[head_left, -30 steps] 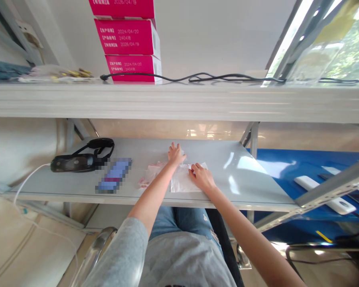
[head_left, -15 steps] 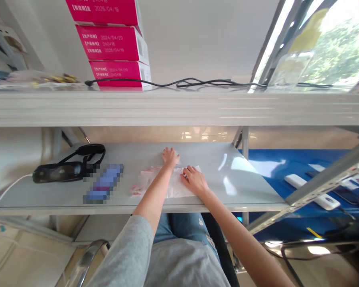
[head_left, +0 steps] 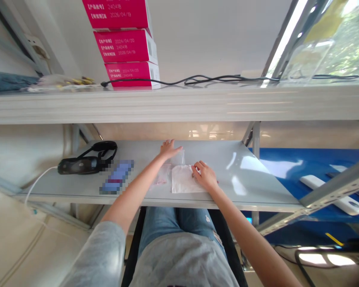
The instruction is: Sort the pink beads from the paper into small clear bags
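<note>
My left hand (head_left: 169,150) hovers over or rests at the far part of the grey lower shelf (head_left: 146,151), fingers spread and nothing visible in it. Just right of its thumb lies a small clear plastic bag (head_left: 180,158). My right hand (head_left: 206,175) is over the right side of a flat white sheet or pouch (head_left: 182,181). Its fingers are curled around something small and dark, too small to name. A tiny reddish bit shows beside the palm. To the left of the white piece lies a clear bag with pinkish marks or contents (head_left: 162,175), partly behind my left forearm.
A black headset (head_left: 80,164) with a white cable and a blurred phone-like object (head_left: 117,176) lie on the left. Above, an upper shelf (head_left: 173,105) carries stacked pink boxes (head_left: 125,46) and a black cable (head_left: 206,79). A metal strut (head_left: 323,199) slants at right.
My left hand has drawn back from the small clear bag, up and left, spreading its fingers. My right hand has shifted slightly right, and the white piece and pinkish bag now show apart. The view has shifted.
</note>
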Demonstrator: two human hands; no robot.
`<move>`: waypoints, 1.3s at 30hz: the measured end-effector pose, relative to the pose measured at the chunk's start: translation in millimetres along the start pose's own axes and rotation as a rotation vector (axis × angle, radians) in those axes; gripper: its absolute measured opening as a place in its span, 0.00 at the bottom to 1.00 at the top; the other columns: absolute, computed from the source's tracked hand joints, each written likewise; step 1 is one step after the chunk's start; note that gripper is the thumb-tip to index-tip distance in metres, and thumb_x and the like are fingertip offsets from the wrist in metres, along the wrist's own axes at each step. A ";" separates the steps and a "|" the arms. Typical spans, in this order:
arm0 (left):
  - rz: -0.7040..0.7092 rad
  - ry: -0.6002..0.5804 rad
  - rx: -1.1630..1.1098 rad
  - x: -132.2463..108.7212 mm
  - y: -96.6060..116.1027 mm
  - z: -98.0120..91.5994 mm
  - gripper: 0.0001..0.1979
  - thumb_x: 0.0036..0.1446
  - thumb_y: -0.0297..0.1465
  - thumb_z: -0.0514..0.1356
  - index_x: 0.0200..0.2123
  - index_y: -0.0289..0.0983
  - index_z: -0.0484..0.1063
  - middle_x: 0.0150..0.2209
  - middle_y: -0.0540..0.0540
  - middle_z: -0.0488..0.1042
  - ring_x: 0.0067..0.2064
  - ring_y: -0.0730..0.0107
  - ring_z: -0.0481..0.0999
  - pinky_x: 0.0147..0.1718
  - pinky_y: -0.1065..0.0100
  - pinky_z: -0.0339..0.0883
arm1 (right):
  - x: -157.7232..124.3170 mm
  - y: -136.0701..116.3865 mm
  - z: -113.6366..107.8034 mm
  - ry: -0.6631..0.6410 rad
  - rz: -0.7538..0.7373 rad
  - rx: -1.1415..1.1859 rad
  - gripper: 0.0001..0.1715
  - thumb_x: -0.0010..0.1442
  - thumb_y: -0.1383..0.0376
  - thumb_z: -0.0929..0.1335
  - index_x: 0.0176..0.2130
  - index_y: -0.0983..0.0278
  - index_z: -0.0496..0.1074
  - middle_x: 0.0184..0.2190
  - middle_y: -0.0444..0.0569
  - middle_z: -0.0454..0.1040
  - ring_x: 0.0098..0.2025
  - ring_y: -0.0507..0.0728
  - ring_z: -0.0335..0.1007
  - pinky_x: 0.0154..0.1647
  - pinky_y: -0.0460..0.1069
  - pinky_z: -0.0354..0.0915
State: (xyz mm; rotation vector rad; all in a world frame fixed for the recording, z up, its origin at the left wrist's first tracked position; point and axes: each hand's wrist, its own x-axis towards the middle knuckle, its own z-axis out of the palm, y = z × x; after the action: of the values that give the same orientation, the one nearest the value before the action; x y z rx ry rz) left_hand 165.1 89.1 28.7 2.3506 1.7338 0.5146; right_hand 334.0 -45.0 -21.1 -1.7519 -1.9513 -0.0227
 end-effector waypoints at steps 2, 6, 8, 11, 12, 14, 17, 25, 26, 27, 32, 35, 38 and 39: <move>0.096 -0.056 -0.016 -14.0 -15.7 -21.5 0.29 0.53 0.49 0.52 0.53 0.37 0.62 0.55 0.39 0.65 0.55 0.57 0.64 0.51 0.63 0.57 | 0.8 6.1 1.6 0.083 0.056 0.112 0.21 0.64 0.56 0.54 0.34 0.62 0.68 0.31 0.46 0.70 0.31 0.52 0.64 0.31 0.46 0.53; 0.183 -0.101 0.041 -62.6 -48.6 -48.5 0.24 0.52 0.49 0.53 0.45 0.39 0.69 0.45 0.42 0.73 0.46 0.59 0.71 0.43 0.65 0.62 | 4.6 13.0 5.4 0.278 0.171 0.338 0.22 0.62 0.54 0.55 0.27 0.64 0.66 0.22 0.44 0.65 0.25 0.52 0.59 0.28 0.46 0.53; 0.160 -0.079 0.087 -88.9 -60.3 -50.3 0.25 0.51 0.50 0.53 0.44 0.39 0.69 0.45 0.43 0.73 0.46 0.58 0.71 0.43 0.65 0.62 | 7.5 13.7 1.8 0.356 0.222 0.453 0.23 0.61 0.52 0.56 0.27 0.64 0.65 0.20 0.43 0.63 0.23 0.51 0.57 0.26 0.46 0.53; 0.116 -0.084 0.132 -117.7 -70.4 -42.3 0.24 0.51 0.49 0.54 0.44 0.39 0.68 0.46 0.42 0.72 0.46 0.57 0.71 0.44 0.63 0.61 | 9.0 21.0 -17.1 0.456 0.294 0.529 0.23 0.60 0.50 0.56 0.29 0.64 0.66 0.21 0.44 0.65 0.24 0.51 0.59 0.25 0.45 0.54; 0.104 -0.083 0.131 -123.7 -72.3 -38.5 0.23 0.51 0.48 0.54 0.44 0.39 0.68 0.45 0.42 0.72 0.47 0.57 0.71 0.44 0.63 0.61 | 7.3 27.1 -26.4 0.470 0.317 0.505 0.23 0.60 0.51 0.56 0.30 0.65 0.67 0.22 0.45 0.67 0.24 0.51 0.60 0.25 0.46 0.55; 0.078 -0.086 0.103 -130.8 -74.9 -31.2 0.22 0.52 0.46 0.54 0.44 0.39 0.68 0.45 0.42 0.72 0.46 0.59 0.71 0.44 0.64 0.61 | -1.2 45.3 -46.2 0.342 0.345 0.360 0.22 0.57 0.50 0.59 0.32 0.64 0.69 0.24 0.46 0.69 0.24 0.52 0.62 0.25 0.46 0.55; 0.059 -0.058 0.042 -133.5 -77.6 -25.0 0.19 0.53 0.45 0.54 0.43 0.39 0.68 0.45 0.44 0.72 0.46 0.61 0.71 0.44 0.66 0.61 | -22.8 80.6 -67.9 0.067 0.411 0.068 0.18 0.53 0.51 0.63 0.35 0.60 0.72 0.28 0.47 0.72 0.26 0.53 0.66 0.24 0.46 0.55; 0.010 -0.052 -0.040 -131.8 -83.5 -31.4 0.15 0.54 0.43 0.52 0.39 0.40 0.70 0.42 0.47 0.74 0.41 0.64 0.73 0.39 0.68 0.63 | -48.9 133.9 -64.2 -0.218 0.474 -0.049 0.11 0.48 0.63 0.67 0.34 0.63 0.74 0.27 0.49 0.75 0.28 0.55 0.70 0.27 0.47 0.59; 0.009 -0.050 -0.038 -131.9 -85.0 -32.6 0.15 0.54 0.42 0.52 0.39 0.40 0.70 0.42 0.47 0.75 0.41 0.64 0.73 0.39 0.68 0.63 | -49.1 135.4 -62.5 -0.215 0.461 -0.036 0.09 0.48 0.65 0.66 0.32 0.63 0.74 0.27 0.48 0.75 0.28 0.55 0.70 0.28 0.47 0.60; 0.008 -0.043 -0.033 -132.0 -86.6 -33.8 0.14 0.54 0.41 0.52 0.38 0.41 0.70 0.42 0.47 0.75 0.41 0.64 0.73 0.38 0.68 0.63 | -49.0 135.6 -61.0 -0.202 0.442 -0.021 0.09 0.48 0.66 0.66 0.32 0.63 0.74 0.27 0.48 0.75 0.29 0.55 0.70 0.29 0.47 0.60; -0.007 0.023 0.014 -132.3 -90.4 -44.8 0.14 0.57 0.39 0.49 0.36 0.42 0.71 0.36 0.48 0.76 0.38 0.64 0.74 0.35 0.68 0.61 | -37.1 105.6 -51.2 -0.096 0.285 0.137 0.11 0.50 0.67 0.64 0.35 0.63 0.73 0.28 0.48 0.75 0.31 0.55 0.70 0.33 0.47 0.62; -0.027 0.084 0.045 -131.9 -85.1 -56.8 0.15 0.57 0.40 0.47 0.34 0.42 0.72 0.30 0.49 0.75 0.33 0.65 0.73 0.30 0.69 0.58 | -20.4 64.5 -39.6 -0.092 0.122 0.295 0.11 0.52 0.65 0.64 0.37 0.63 0.72 0.29 0.48 0.75 0.32 0.54 0.70 0.33 0.46 0.62; 0.010 0.141 -0.033 -129.5 -76.9 -65.2 0.15 0.58 0.40 0.47 0.34 0.41 0.71 0.26 0.50 0.73 0.29 0.69 0.71 0.28 0.70 0.56 | -4.5 26.6 -25.5 -0.107 0.052 0.345 0.10 0.53 0.65 0.64 0.36 0.62 0.72 0.29 0.47 0.75 0.31 0.54 0.70 0.32 0.46 0.61; 0.036 0.159 -0.092 -128.0 -74.2 -65.7 0.15 0.58 0.41 0.48 0.34 0.41 0.71 0.26 0.50 0.73 0.29 0.69 0.70 0.28 0.71 0.56 | -0.5 17.7 -20.8 -0.118 0.050 0.350 0.11 0.53 0.66 0.64 0.37 0.62 0.72 0.29 0.46 0.76 0.30 0.53 0.70 0.31 0.46 0.61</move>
State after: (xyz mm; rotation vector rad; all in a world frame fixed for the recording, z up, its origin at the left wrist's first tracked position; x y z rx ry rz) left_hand 41.0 -13.8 42.4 2.3369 1.6943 0.7900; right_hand 358.0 -49.7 -8.9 -1.5964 -1.8567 0.4232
